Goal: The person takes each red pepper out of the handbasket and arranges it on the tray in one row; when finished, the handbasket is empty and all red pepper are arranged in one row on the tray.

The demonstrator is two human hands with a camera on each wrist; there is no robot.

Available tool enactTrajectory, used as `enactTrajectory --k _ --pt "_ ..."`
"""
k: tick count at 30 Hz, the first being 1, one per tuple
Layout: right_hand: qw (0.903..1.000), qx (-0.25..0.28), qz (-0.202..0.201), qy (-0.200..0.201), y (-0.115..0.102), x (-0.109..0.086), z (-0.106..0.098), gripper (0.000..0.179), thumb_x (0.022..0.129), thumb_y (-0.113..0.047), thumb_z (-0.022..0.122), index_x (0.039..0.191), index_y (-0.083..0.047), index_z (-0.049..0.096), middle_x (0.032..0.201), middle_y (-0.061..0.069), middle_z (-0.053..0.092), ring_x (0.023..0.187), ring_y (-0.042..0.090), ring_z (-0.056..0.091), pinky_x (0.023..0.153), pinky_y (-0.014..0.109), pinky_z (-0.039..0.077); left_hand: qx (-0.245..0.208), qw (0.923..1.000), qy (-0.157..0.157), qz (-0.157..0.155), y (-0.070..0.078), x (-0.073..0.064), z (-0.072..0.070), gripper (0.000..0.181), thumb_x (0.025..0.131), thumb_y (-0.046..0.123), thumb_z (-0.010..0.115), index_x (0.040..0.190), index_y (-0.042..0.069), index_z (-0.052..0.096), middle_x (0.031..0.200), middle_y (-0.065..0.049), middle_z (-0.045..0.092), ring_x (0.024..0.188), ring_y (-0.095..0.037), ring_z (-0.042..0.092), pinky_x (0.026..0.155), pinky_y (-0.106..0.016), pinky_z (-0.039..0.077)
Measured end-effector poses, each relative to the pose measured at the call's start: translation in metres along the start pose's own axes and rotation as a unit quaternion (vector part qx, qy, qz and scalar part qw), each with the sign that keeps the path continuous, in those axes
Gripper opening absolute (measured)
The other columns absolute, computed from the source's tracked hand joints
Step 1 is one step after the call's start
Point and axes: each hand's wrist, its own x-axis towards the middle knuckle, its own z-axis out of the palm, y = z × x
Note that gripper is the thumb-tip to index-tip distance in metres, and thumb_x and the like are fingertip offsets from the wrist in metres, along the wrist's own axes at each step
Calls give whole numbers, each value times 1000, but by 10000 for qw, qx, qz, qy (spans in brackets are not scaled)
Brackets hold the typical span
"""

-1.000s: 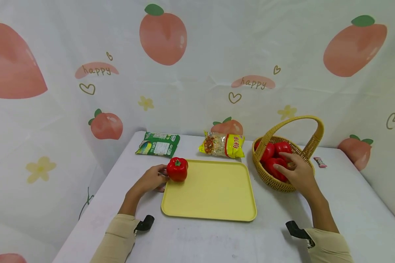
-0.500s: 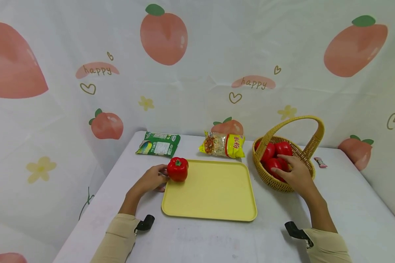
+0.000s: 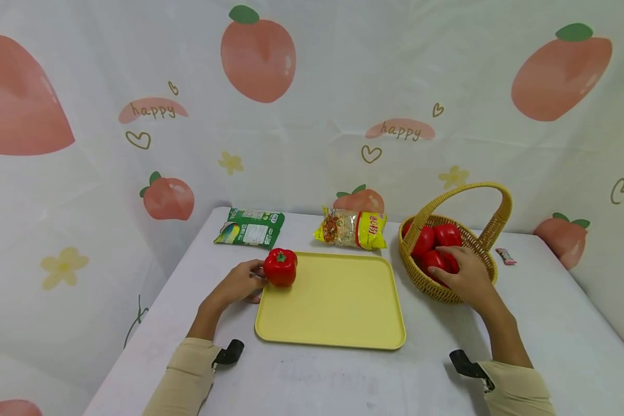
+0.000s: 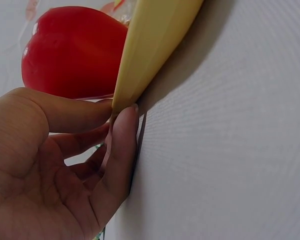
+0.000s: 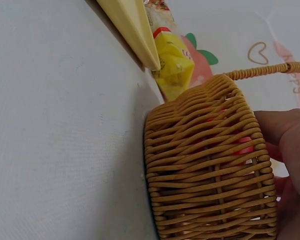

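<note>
My left hand pinches the left rim of a yellow tray. In the left wrist view its thumb lies on the upper side of the rim, with a finger underneath. A red bell pepper stands upright on the tray beside that thumb. On the right, my right hand reaches into a wicker basket, thumb and fingers curled around the front red bell pepper. More red peppers lie behind it. The basket wall hides most of that grip in the right wrist view.
A green snack packet lies behind the tray at the left. A yellow noodle packet lies behind its middle. The basket's tall handle arches above the peppers. A small wrapped candy lies right of the basket.
My right hand has moved slightly left and its fingers have closed in around the front pepper, which has shifted a little in the basket. The left hand and tray have stayed still.
</note>
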Motion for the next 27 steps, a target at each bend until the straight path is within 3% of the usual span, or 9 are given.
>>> enactTrajectory --k 8,18,27 --pt "9999 11 145 50 1 0 3 66 93 -34 81 139 6 55 143 36 50 134 56 42 100 79 47 52 10000 28 15 -1 0 0 54 95 10 67 148 2 56 130 -19 64 97 -26 65 72 -32 65" --pt "9993 -172 314 -59 1 -1 -3 74 95 -39 76 149 4 49 147 38 46 133 58 41 97 77 50 67 10000 11 33 0 0 0 55 95 10 67 148 2 56 130 -19 64 98 -27 64 72 -32 65" --pt "9986 190 336 357 -7 -8 -21 75 97 -44 75 151 1 49 153 35 46 135 59 44 96 75 51 3 10000 -47 82 -1 -1 0 54 96 9 66 148 1 56 130 -21 64 97 -27 65 71 -31 64"
